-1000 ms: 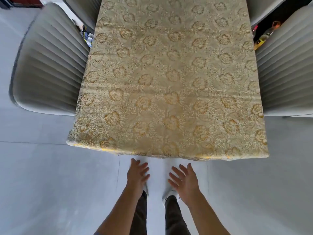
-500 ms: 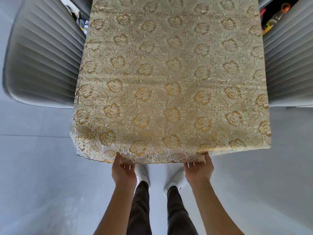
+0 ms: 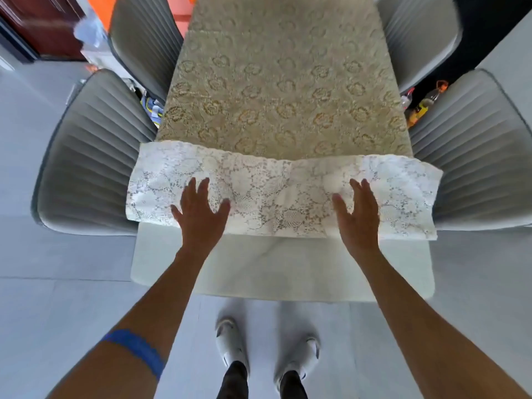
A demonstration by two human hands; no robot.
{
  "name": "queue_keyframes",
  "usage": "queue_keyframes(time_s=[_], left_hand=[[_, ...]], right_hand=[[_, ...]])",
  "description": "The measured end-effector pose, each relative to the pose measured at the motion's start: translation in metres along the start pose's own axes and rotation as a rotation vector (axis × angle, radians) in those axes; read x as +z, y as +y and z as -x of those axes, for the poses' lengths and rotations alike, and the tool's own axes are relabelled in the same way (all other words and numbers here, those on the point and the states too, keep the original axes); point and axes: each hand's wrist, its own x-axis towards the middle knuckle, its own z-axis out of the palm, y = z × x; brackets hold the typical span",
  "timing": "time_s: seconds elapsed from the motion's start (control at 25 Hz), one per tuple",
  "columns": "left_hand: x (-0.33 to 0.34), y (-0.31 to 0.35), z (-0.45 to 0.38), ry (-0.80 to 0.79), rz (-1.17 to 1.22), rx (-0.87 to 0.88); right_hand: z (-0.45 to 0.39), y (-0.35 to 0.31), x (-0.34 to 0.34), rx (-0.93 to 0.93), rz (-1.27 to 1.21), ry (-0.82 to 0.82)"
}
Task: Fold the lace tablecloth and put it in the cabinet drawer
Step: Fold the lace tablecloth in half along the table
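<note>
Your left hand (image 3: 198, 210) and your right hand (image 3: 357, 210) both lie palm-down with fingers spread and straight, pressing flat on the turned-back near strip of the gold-and-white floral lace tablecloth (image 3: 282, 110). Neither hand pinches the cloth; the fingers rest on top of it.

The strip under your hands shows the cloth's white underside and runs across from beyond your left hand to beyond your right, its ends overhanging both sides of the white marble-look counter (image 3: 276, 272). Its folded edge lies just behind your wrists, and its free lace edge lies just ahead of your fingertips, on the gold patterned side. Ahead of your hands the rest of the tablecloth stays spread flat along the counter, away from you. Behind your hands, toward your body, the counter top is bare.

A blue band (image 3: 135, 351) circles your left forearm. Outside your left hand stands a grey ribbed upholstered chair (image 3: 95, 156), and outside your right hand another grey ribbed chair (image 3: 472, 151); two more sit further ahead. Below the counter's near edge, your white shoes (image 3: 233, 344) stand on the pale grey tiled floor (image 3: 57, 298).
</note>
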Motion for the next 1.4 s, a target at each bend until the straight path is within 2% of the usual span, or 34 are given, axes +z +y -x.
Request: queue_keyframes(time_s=[0.12,0.2,0.4,0.44,0.6,0.8,0.92,0.96,1.08,1.16,1.28,1.36,1.4], left_hand=[[0.038,-0.032,0.036,-0.274,-0.41,0.14],[0.056,-0.05,0.048,-0.355,-0.561,0.202],[0.075,-0.052,0.024,-0.135,-0.606,0.495],[0.074,-0.049,0.018,-0.122,-0.61,0.516],[0.062,-0.045,0.028,-0.24,-0.539,0.474],[0.045,-0.059,0.126,-0.385,-0.52,0.446],[0.036,-0.063,0.149,-0.54,-0.527,0.216],[0.035,-0.062,0.144,-0.553,-0.524,0.158],[0.033,-0.046,0.112,-0.509,-0.428,0.133],[0.034,-0.033,0.077,-0.5,-0.375,0.144],[0.04,-0.016,0.025,-0.686,-0.29,0.189],[0.046,-0.011,-0.001,-0.749,-0.427,0.346],[0.048,-0.011,-0.011,-0.722,-0.494,0.422]], right_hand=[[0.025,0.041,0.018,-0.16,0.543,-0.26],[0.042,0.067,0.031,-0.192,0.756,-0.323],[0.024,0.082,0.046,-0.375,0.991,-0.104],[0.017,0.082,0.045,-0.395,1.003,-0.085],[0.032,0.082,0.033,-0.402,0.936,-0.133],[0.127,0.109,0.011,-0.247,0.839,-0.27],[0.152,0.113,-0.002,-0.177,0.789,-0.385],[0.144,0.111,-0.003,-0.183,0.74,-0.4],[0.095,0.095,0.0,-0.239,0.672,-0.427],[0.055,0.087,0.003,-0.249,0.724,-0.459],[0.01,0.083,0.003,-0.199,0.796,-0.545],[0.003,0.082,0.003,-0.2,0.836,-0.551],[0.003,0.083,0.004,-0.211,0.872,-0.541]])
